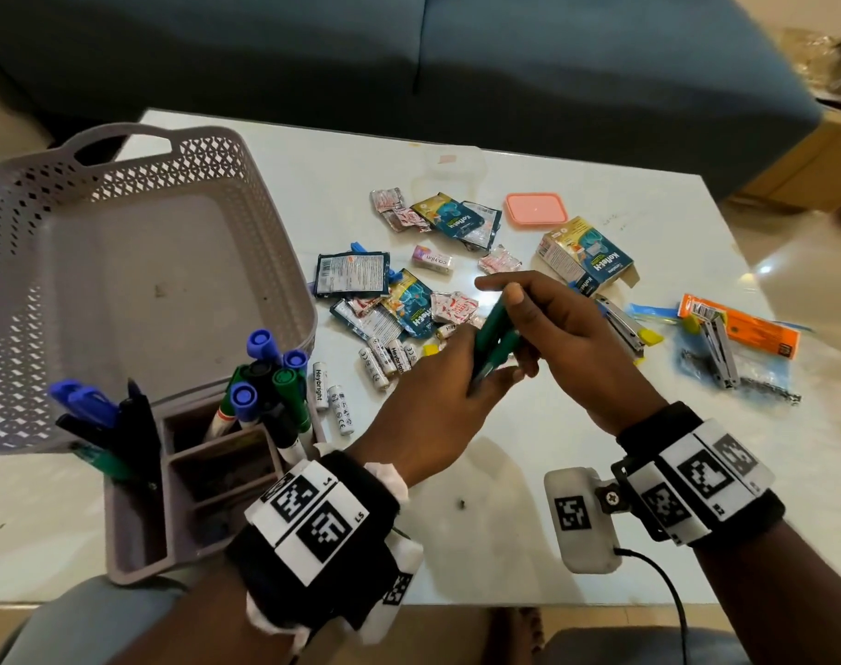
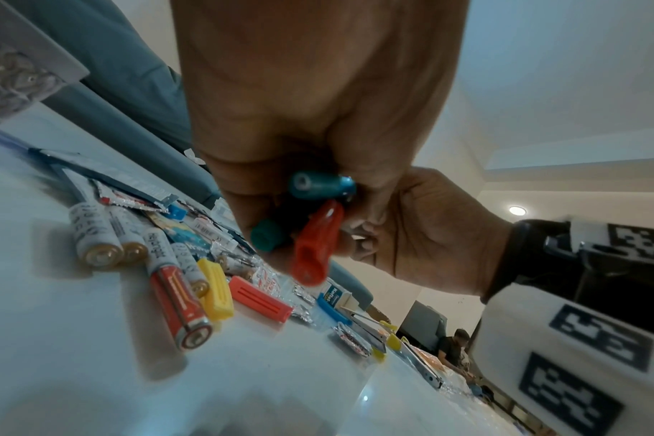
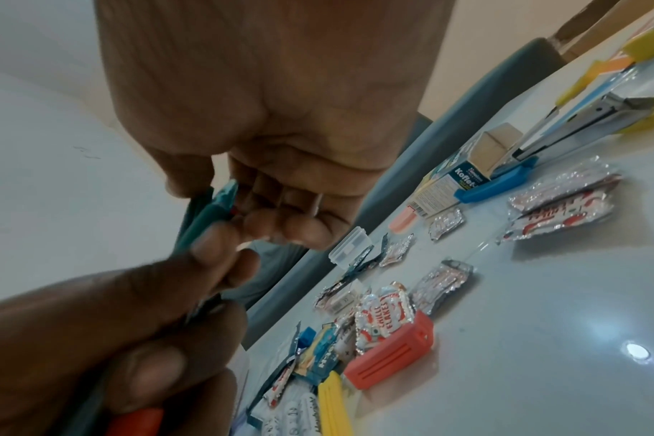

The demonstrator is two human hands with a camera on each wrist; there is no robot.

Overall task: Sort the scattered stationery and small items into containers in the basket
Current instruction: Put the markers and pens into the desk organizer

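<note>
Both hands meet over the middle of the surface [image 1: 529,472], gathering a small bunch of pens [image 1: 493,340]: the left hand [image 1: 438,405] has its grip wrapped around the lower ends, where the left wrist view shows two teal barrels and a red cap, while the right hand [image 1: 557,328] pinches the upper ends between thumb and fingers, seemingly squaring the bunch. So the step in hand looks like pen collection, with the drop-off yet to come. The next move would call for carrying the bunch to the near left corner, where the divided organizer [image 1: 140,544] stands, and lowering it upright into a slot without knocking what is there. That organizer already holds blue and dark pens [image 1: 102,424] in its left slot and markers [image 1: 265,381] with blue and green caps in a far slot; the middle slots look unfilled. The basket [image 1: 246,232] at the far left edge has nothing visible in it. Batteries [image 1: 385,362], sachets [image 1: 409,304], a medicine box [image 1: 586,256], staplers [image 1: 718,352] and a pink lid [image 1: 536,209] lie unsorted.
</note>
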